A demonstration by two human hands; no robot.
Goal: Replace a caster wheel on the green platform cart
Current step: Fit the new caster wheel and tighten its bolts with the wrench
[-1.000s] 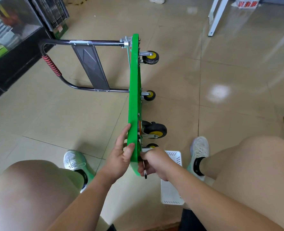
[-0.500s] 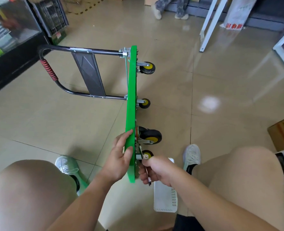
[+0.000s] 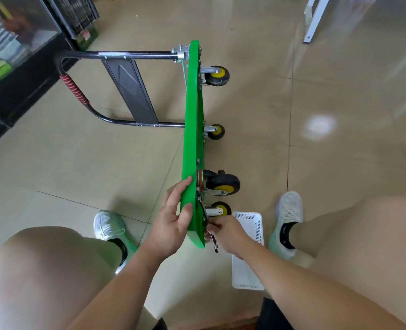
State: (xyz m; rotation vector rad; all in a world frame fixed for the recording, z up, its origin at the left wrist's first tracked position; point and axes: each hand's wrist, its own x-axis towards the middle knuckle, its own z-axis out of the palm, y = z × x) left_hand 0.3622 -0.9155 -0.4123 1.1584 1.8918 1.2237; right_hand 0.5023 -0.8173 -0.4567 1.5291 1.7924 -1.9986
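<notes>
The green platform cart [image 3: 192, 129] stands on its long edge on the floor, with its black handle [image 3: 83, 96] folded out to the left and its wheels facing right. My left hand [image 3: 173, 222] grips the near end of the deck, thumb on the green edge. My right hand [image 3: 223, 232] holds a dark wrench [image 3: 212, 239] against the underside by the nearest small caster [image 3: 221, 208]. A larger black caster with a yellow hub [image 3: 222, 184] sits just beyond it. Two further casters [image 3: 217, 76] [image 3: 216, 132] are fixed at the far end.
A white perforated plastic basket [image 3: 248, 253] lies on the tiled floor under my right forearm, between my shoes [image 3: 109, 225] [image 3: 288, 210]. A dark glass cabinet [image 3: 11, 58] stands at the left, and a white table leg [image 3: 312, 22] at the back right.
My view has shifted slightly. My right hand has kept working the wrench at the nearest caster, its handle swinging a little. My left hand stays on the deck edge.
</notes>
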